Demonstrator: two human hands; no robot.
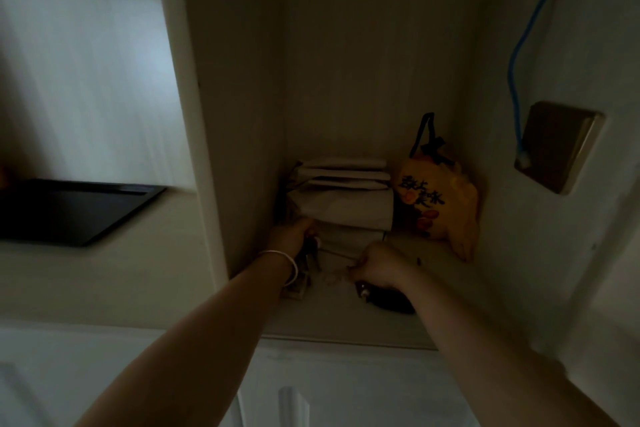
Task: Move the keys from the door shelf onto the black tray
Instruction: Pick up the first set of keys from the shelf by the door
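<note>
left hand (293, 234) closed around dark metal keys (310, 253), on pale recessed shelf (346, 319) | right hand (379, 263) fisted beside keys, contents unclear | flat black tray (69, 211) well left of shelf

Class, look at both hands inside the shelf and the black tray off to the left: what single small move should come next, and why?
Probably lift the left hand out of the shelf and carry it left toward the black tray. It seems closed around dark keys hanging below it, though the dim light makes this uncertain, and the tray holds nothing visible.
</note>
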